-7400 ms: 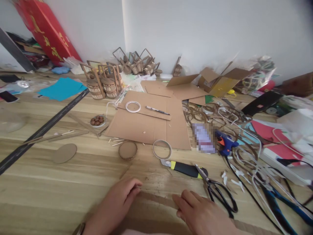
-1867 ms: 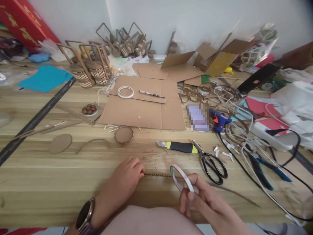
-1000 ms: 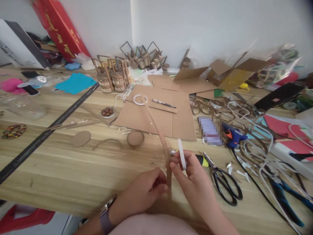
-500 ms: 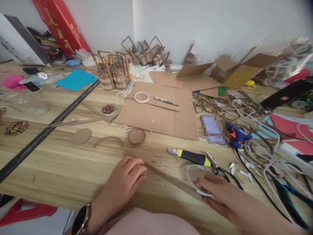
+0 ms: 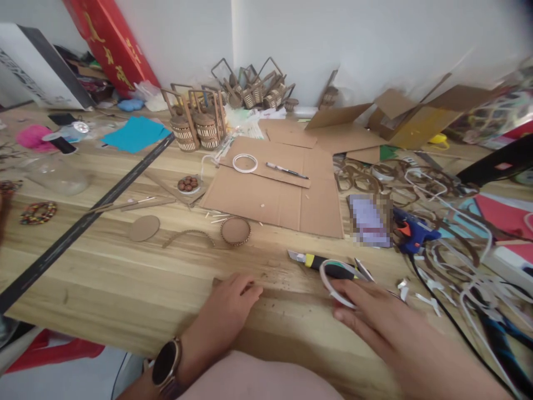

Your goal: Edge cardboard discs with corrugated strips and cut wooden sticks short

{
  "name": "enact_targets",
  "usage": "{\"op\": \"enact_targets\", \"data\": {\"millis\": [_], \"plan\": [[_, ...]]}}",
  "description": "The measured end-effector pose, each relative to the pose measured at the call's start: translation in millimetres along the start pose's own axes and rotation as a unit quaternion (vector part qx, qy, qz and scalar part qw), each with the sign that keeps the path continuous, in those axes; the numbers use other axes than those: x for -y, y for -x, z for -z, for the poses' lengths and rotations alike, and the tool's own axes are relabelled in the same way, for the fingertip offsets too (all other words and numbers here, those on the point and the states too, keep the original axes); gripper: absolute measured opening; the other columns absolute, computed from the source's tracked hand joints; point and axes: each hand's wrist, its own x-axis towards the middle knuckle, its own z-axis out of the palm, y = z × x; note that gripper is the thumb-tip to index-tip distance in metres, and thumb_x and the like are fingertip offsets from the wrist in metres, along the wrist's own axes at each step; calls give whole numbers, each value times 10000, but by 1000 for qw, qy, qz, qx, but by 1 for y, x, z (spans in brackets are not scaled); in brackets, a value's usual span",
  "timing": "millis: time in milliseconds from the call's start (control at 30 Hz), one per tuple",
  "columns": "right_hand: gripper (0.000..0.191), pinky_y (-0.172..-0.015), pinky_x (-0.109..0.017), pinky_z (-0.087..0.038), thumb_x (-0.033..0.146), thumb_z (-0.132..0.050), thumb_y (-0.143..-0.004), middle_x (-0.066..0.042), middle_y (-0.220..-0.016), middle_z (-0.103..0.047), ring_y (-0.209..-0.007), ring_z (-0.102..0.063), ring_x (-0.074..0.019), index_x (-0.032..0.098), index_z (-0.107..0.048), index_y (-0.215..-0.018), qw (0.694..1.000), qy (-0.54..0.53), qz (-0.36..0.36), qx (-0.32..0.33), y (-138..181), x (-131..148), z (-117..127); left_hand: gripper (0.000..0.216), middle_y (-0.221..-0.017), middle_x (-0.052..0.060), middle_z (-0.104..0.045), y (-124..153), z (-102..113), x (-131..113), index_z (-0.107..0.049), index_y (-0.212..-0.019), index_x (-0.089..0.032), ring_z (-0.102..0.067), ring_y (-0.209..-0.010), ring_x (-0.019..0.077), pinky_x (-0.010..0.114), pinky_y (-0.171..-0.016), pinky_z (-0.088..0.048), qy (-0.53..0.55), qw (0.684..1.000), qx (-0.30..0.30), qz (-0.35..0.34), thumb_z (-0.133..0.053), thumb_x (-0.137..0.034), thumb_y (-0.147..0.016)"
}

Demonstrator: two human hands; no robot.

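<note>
My left hand point(image 5: 233, 303), a watch on its wrist, lies on the table with curled fingers over a brown cardboard strip point(image 5: 287, 293). One end of the strip peeks out left of the fingers. My right hand point(image 5: 370, 308) grips a roll of white tape point(image 5: 326, 279), tilted up on edge over the handle of a yellow-and-black utility knife point(image 5: 318, 264). Partly hidden behind that hand are scissors point(image 5: 363, 270). Beyond my left hand stand a small round cardboard tray with a beaded rim point(image 5: 235, 231), a curved trim strip point(image 5: 189, 232) and a cardboard disc point(image 5: 144, 228).
A large cardboard sheet point(image 5: 275, 205) bears another tape roll point(image 5: 245, 163) and a pen point(image 5: 287, 170). To the right lie a phone point(image 5: 368, 221), a blue glue gun point(image 5: 416, 230) and tangled cords. Small woven baskets point(image 5: 210, 130) stand at the back, left of an open box point(image 5: 425, 119).
My right hand has moved up and away from me with the tape roll, now over the knife handle. My left hand has shifted slightly right, and the strip lies more level across the table.
</note>
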Motion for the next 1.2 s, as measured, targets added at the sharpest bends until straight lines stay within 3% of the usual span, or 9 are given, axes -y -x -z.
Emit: {"op": "enact_targets", "data": {"millis": [167,367,500,600,700,833,933,1067,1200], "plan": [[227,-753,-364,-537,209,-421,-970,-85,-987,-732,-895,-690,-254,230,-610,-1092,994,-81,56,43,-22,43,-10,198,-1057,65,-690,-4,23,-16,-664,-1122,-204,-639,-961,194,300,-860,-507,199,978,-67,9,-526,-224,-981],[204,-741,-413,-513,169,-387,-985,-90,-918,-705,-847,-673,-279,206,-585,-1017,993,-53,89,63,-35,58,-25,71,-834,15,-668,-13,35,-30,-670,-903,-179,-607,-747,142,232,-697,-466,270,959,-86,2,-612,-207,-932],[247,-740,-397,-531,165,-418,-975,-96,-976,-705,-872,-682,-263,194,-535,-1191,994,-71,86,-8,-36,55,-29,117,-802,14,-647,-9,34,-31,-642,-853,-175,-589,-725,135,228,-667,-448,266,959,-94,-39,-560,-156,-934],[184,-722,-328,-538,180,-433,-980,-71,-976,-670,-859,-674,-210,231,-569,-1093,989,-113,75,-60,-32,54,-24,139,-826,26,-661,-1,37,-27,-648,-884,-183,-604,-748,141,229,-687,-475,265,957,-95,-72,-531,-180,-958],[168,-717,-289,-540,215,-452,-981,-58,-951,-645,-851,-666,-189,257,-604,-921,988,-133,66,-40,-25,53,-14,167,-884,40,-684,10,38,-12,-667,-997,-197,-632,-817,153,239,-737,-506,242,962,-113,-53,-501,-186,-980],[107,-664,-301,-545,301,-531,-938,-51,-874,-670,-771,-679,-211,281,-622,-885,991,-126,26,-45,-16,45,-2,213,-1062,75,-701,23,34,29,-651,-1143,-211,-616,-1007,221,356,-906,-508,109,978,-171,51,-528,-205,-969],[138,-565,-281,-516,322,-535,-929,-12,-744,-678,-615,-649,-181,285,-616,-824,988,-157,4,-2,-18,42,-1,212,-1088,88,-698,29,27,53,-691,-1057,-191,-595,-1029,247,403,-926,-501,36,991,-128,34,-498,-173,-972],[125,-496,-248,-423,256,-562,-892,13,-703,-669,-553,-585,-144,257,-615,-779,980,-184,-24,75,-36,54,-18,230,-974,65,-688,34,19,57,-696,-1003,-183,-615,-923,205,332,-839,-528,38,997,-60,42,-472,-141,-982],[76,-520,-241,-380,200,-592,-846,24,-681,-645,-583,-557,-139,226,-633,-787,972,-203,-23,115,-68,73,-44,239,-994,79,-676,35,13,50,-697,-1052,-166,-611,-945,210,338,-852,-524,55,995,-73,50,-467,-150,-988]]}}
